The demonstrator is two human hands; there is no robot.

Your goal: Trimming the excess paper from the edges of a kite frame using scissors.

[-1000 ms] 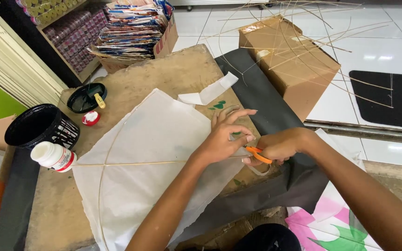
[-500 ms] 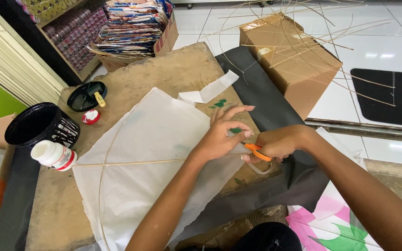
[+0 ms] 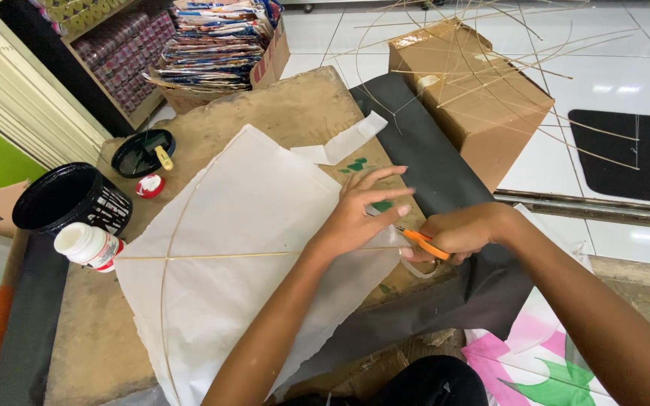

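At the right edge of the white paper sheet (image 3: pixel 250 248), I see my left hand (image 3: pixel 359 214) pressing flat, fingers (image 3: pixel 381 180) spread and gripping nothing. Just beside it, my right hand (image 3: pixel 460 233) is curled tight around orange-handled scissors (image 3: pixel 423 242). Thin sticks (image 3: pixel 212 256) cross the sheet on the brown board (image 3: pixel 295 105). Farther left stand a white glue bottle (image 3: pixel 88 246) and black pot (image 3: pixel 69 197).

Brown worktable (image 3: pixel 295 105), white kite paper (image 3: pixel 257 225), black sheet (image 3: pixel 423 158), glue bottle (image 3: pixel 88 246)
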